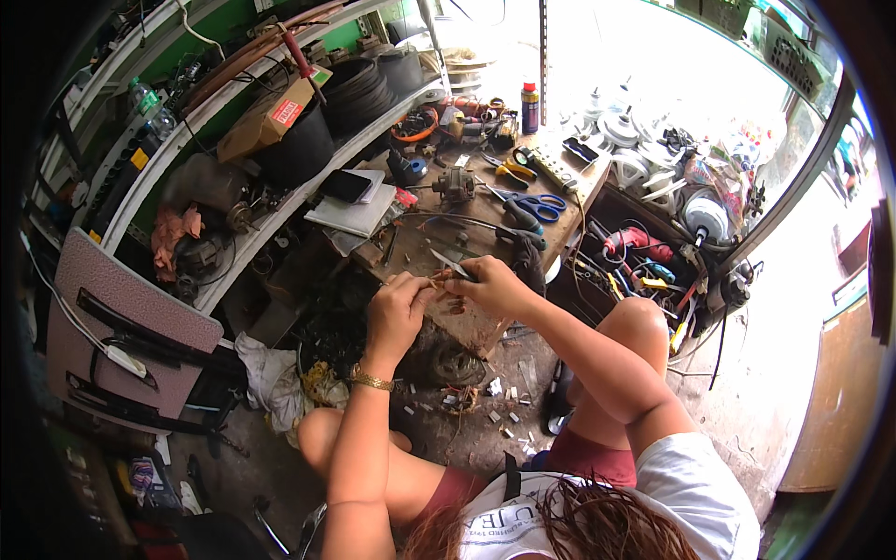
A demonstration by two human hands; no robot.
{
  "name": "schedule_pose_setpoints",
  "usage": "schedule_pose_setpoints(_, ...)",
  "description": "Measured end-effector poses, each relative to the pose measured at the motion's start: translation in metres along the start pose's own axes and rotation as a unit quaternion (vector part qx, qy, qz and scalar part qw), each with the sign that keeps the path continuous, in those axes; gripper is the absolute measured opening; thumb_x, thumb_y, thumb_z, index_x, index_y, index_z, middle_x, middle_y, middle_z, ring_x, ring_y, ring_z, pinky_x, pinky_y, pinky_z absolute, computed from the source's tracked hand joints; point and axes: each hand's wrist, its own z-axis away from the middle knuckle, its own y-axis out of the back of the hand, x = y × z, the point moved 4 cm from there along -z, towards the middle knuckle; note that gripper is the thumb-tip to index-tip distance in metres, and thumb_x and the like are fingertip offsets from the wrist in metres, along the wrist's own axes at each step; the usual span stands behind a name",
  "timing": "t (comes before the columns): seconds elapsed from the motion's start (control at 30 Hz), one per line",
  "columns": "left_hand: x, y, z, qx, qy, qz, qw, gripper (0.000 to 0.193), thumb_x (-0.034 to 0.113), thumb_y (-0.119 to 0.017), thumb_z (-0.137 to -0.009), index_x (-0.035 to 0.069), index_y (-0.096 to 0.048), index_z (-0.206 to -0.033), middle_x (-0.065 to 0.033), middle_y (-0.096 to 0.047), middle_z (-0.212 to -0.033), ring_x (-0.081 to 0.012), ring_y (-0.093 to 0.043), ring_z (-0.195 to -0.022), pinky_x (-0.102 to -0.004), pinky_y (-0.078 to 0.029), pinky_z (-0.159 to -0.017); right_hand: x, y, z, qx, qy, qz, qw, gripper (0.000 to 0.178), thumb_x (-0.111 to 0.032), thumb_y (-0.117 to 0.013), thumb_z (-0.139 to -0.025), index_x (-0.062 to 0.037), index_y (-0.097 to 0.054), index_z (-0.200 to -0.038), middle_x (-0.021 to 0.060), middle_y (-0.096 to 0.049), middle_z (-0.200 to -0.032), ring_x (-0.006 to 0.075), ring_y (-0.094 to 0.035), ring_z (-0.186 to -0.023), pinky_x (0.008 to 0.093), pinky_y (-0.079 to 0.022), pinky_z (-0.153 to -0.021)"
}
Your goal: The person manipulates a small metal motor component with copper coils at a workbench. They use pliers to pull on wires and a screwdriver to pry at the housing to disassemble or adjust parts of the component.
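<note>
Over the near edge of the wooden workbench (471,329), my two hands meet. My right hand (490,285) is closed round a small knife (452,264), its pointed blade slanting up and to the left. Between the fingertips of my left hand (403,301) is a thin copper-coloured piece (441,276), partly hidden by the fingers. Below the hands, a few reddish-brown bits (455,305) show. Farther up the bench lie a small motor (455,185), blue-handled scissors (539,205) and yellow-handled pliers (515,170).
A power strip (553,168) and a spray can (530,107) are at the bench's far side. To the right, a tool drawer (616,271) sits below white motor parts (625,126). Shelves (271,219) line the left. White scraps (504,411) litter the floor.
</note>
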Motion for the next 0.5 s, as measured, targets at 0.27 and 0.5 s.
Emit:
schedule_pose_setpoints(0.27,-0.018,-0.022,0.02,0.072,0.071,0.144,0.984,0.015,0.006,-0.075,-0.08,0.001,-0.066,-0.09,-0.0069,-0.054,-0.102,-0.017,-0.057,-0.089,-0.0294,-0.049,-0.071,0.005,-0.012,0.01,-0.05,-0.127,-0.329,0.934,0.02,-0.026,-0.061,-0.095,-0.0063,-0.061,-0.099,-0.0033,-0.05,-0.069,0.0044,-0.043,-0.053,0.0215,-0.035,-0.047)
schedule_pose_setpoints(0.5,-0.023,-0.023,0.021,0.028,0.122,0.282,0.951,0.015,0.012,-0.076,-0.081,0.004,-0.067,-0.09,-0.0035,-0.049,-0.103,-0.0155,-0.053,-0.096,-0.029,-0.047,-0.069,-0.013,-0.002,0.016,-0.035,-0.143,-0.283,0.948,0.02,-0.025,-0.063,-0.093,-0.0046,-0.063,-0.095,0.0005,-0.054,-0.068,0.0085,-0.046,-0.053,0.0279,-0.038,-0.048)
